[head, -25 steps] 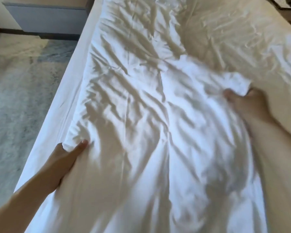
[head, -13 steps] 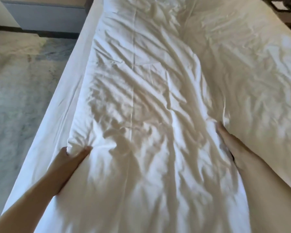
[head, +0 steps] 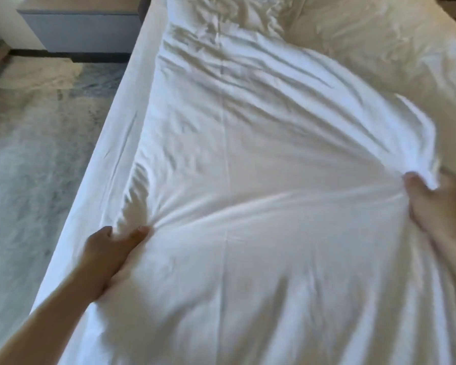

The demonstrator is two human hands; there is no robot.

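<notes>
Grey carpet (head: 37, 167), bed (head: 117, 154) — left hand (head: 111, 248), right hand (head: 437, 206), grips pinching white sheet (head: 274, 180).

Single view: a wide-angle camera worn on the head. It faces forward and down along the bed (head: 132, 106), close above the sheet (head: 248, 154). The left hand (head: 111, 248) shows at the lower left, the right hand (head: 437, 209) at the right edge. The floor (head: 24, 159) and a cabinet (head: 77, 30) occupy the left margin. The frame edges are blurred.
</notes>
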